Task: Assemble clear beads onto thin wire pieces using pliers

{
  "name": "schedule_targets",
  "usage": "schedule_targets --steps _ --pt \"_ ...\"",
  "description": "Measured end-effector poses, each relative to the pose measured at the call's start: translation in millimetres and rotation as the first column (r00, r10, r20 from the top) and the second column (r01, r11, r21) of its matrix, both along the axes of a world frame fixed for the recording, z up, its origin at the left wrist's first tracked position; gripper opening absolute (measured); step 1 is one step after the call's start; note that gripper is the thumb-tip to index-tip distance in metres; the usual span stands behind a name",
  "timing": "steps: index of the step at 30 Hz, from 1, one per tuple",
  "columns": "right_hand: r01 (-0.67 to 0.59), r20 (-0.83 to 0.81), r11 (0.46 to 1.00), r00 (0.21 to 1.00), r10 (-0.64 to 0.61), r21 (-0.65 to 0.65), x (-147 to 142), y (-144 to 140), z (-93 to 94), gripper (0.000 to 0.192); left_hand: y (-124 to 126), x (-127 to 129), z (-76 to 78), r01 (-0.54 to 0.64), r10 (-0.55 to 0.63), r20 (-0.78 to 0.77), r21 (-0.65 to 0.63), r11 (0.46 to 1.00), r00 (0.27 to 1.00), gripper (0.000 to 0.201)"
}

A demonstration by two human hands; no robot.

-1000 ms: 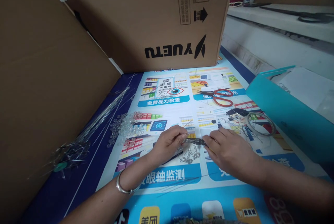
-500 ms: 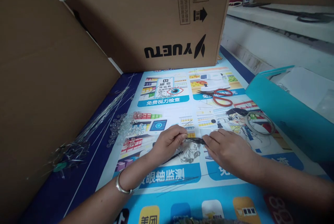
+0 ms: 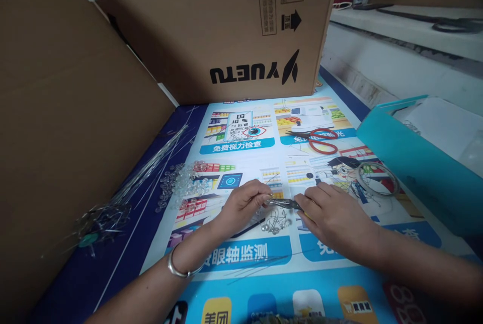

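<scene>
My right hand (image 3: 330,213) is closed around a pair of pliers (image 3: 284,204) with dark jaws and a bit of yellow handle showing. The jaws point left and meet the fingertips of my left hand (image 3: 241,208). Thumb and forefinger of that hand pinch a thin wire, mostly hidden by the fingers. Just below the pliers lies a bunch of clear beads on thin wires (image 3: 276,221). A dark, slim object, partly covered by my left hand, lies beneath it. To the left, loose clear beads (image 3: 184,183) are spread over the printed sheet (image 3: 245,165).
Red-handled scissors (image 3: 323,141) and a wire coil (image 3: 377,179) lie beyond my right hand. A teal box (image 3: 411,163) stands at right. Straight wires (image 3: 151,163) and a tangled wire bundle (image 3: 101,226) lie left, beside tall cardboard (image 3: 196,27).
The pliers have turned slightly in my right hand, and some yellow handle now shows. My left hand stays in nearly the same place, still pinching.
</scene>
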State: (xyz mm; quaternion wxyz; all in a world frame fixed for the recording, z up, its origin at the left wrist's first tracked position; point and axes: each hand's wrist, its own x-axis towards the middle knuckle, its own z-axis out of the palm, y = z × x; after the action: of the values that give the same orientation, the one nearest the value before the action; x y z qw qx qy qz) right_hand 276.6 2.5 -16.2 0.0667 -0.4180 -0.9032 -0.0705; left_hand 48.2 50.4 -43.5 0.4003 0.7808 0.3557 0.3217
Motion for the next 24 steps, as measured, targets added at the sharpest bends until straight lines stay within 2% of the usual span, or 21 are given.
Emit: schedule_targets --steps 5,12,18,24 --pt "-0.017 -0.019 1.0 1.0 0.017 -0.008 2 1 -1.0 0.028 2 -2 -4.1 0.009 -0.007 0.043 -0.039 0.999 0.999 0.018" --pt "-0.075 -0.019 0.997 0.997 0.075 0.016 4 6 -1.3 0.028 4 -5 -1.1 0.1 -0.083 0.103 -0.177 0.979 0.991 0.018" --pt "-0.132 -0.046 0.989 0.99 0.135 0.07 5 9 -1.0 0.023 6 -9 -4.2 0.198 -0.127 0.206 -0.373 0.906 0.97 0.02" --pt "-0.189 -0.043 0.981 0.981 0.191 0.04 6 12 -2.1 0.023 8 -12 -4.7 0.261 -0.152 0.256 -0.47 0.844 0.955 0.015"
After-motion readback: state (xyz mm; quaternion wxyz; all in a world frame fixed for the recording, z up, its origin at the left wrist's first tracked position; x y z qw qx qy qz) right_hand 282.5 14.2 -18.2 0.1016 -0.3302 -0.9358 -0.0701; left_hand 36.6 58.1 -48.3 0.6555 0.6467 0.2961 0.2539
